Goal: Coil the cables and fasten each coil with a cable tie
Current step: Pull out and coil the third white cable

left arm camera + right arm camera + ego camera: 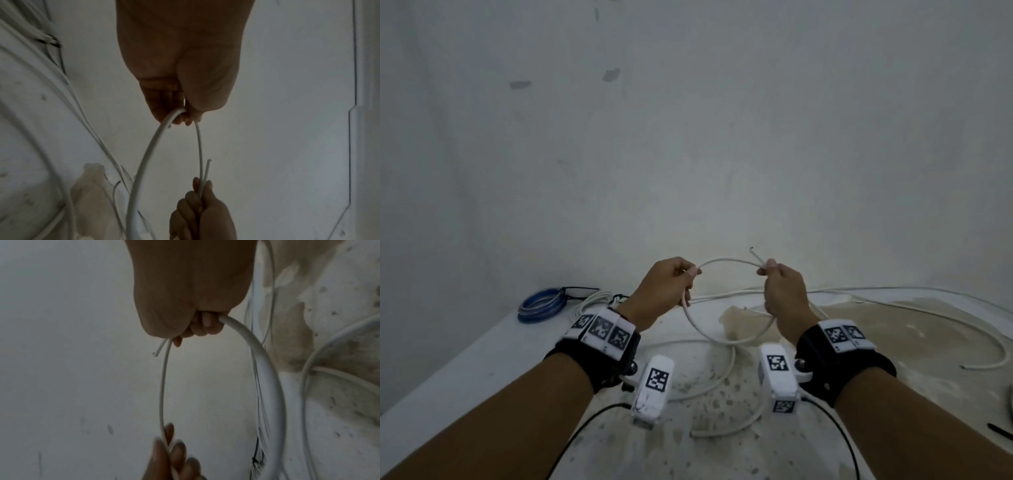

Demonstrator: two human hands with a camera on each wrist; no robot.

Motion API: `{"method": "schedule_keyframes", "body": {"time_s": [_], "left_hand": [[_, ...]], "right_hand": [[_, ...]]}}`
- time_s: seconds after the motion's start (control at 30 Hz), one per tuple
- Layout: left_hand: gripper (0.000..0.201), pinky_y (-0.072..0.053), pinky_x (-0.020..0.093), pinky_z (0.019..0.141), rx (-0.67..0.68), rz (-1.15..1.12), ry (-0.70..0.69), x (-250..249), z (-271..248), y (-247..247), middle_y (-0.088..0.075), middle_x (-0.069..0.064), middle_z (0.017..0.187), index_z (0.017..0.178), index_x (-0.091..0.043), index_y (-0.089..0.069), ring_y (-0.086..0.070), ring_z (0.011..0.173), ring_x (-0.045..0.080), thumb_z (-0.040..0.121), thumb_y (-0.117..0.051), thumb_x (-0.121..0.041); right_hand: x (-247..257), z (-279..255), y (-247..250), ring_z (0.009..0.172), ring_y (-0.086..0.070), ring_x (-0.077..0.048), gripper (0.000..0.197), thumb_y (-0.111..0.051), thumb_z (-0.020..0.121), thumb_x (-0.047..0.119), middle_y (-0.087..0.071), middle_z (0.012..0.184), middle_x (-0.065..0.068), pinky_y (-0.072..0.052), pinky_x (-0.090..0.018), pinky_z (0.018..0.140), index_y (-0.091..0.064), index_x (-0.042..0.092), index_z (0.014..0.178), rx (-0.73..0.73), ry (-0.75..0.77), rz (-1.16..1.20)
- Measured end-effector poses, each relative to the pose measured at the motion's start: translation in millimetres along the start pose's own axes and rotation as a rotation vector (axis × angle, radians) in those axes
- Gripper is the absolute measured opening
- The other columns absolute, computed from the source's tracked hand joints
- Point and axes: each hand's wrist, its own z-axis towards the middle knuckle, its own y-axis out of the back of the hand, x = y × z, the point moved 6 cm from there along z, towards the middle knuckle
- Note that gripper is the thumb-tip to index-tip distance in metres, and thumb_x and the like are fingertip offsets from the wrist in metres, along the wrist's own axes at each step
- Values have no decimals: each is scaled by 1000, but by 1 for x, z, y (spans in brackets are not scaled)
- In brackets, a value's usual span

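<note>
Your left hand (pixel 666 289) and right hand (pixel 784 291) are both raised above the surface (pixel 482 359), each with fingers curled around the white cable (pixel 726 262), which arches between them and loops below into one ring. Its cut end (pixel 752 249) sticks up just beyond your right hand, and the rest trails loose across the stained surface to the right. At the far left lie a tied blue cable coil (pixel 541 303) and a tied white coil (pixel 594 301).

White cable (pixel 726 262) looped once in air above table, free end sticking up, rest trailing loose.
</note>
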Motion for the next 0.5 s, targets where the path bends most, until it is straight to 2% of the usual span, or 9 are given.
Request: {"method": "schedule_keyframes", "body": {"time_s": [0.1,0.17,0.23,0.27,0.37,0.43,0.5], "left_hand": [[20,-50,31,57,-65,-4,-25,7,-12,9,-55,2,67,93,-8,-69,-52,59,16,100,-51,-14],[20,-45,30,59,-118,64,-69,0,-12,11,-56,-6,64,88,-13,-71,-50,59,12,98,-54,-17],[20,-40,27,60,-135,97,-129,-15,-9,10,-55,-17,57,86,-15,-73,-47,56,5,97,-57,-20],[20,-39,27,60,-130,105,-150,-21,-7,10,-54,-18,55,86,-15,-73,-46,55,4,97,-57,-20],[22,-40,30,58,-132,104,-139,-26,1,13,-56,-12,63,86,-13,-71,-46,57,11,98,-54,-21],[22,-39,30,58,-164,65,-89,-18,6,17,-60,-5,69,86,-17,-70,-45,59,14,99,-52,-20],[21,-37,28,59,-185,51,-87,-12,11,16,-60,-3,68,85,-18,-69,-44,58,13,99,-53,-18]], "right_hand": [[-3,-9,-17,39,-29,-13,27,-40,106,26,-37,52,-2,-23,-22,41,-59,7,101,140,-66,112],[9,-25,-40,37,-29,-12,21,-40,106,22,-39,48,1,-23,-23,40,-56,9,110,257,-36,130],[24,-37,-61,37,-32,-12,23,-37,106,22,-41,48,2,-27,-24,38,-57,10,109,354,20,104],[31,-40,-68,37,-34,-12,26,-36,106,23,-42,50,1,-29,-24,38,-58,10,107,386,47,80],[45,-32,-73,38,-35,-12,32,-37,106,24,-42,52,-1,-31,-25,40,-63,6,97,382,82,53],[48,-21,-69,40,-35,-14,29,-40,105,22,-41,53,-2,-32,-26,41,-61,5,94,348,40,92],[47,-16,-70,43,-34,-13,25,-41,105,19,-40,53,0,-33,-26,43,-59,5,95,397,-32,155]]}}
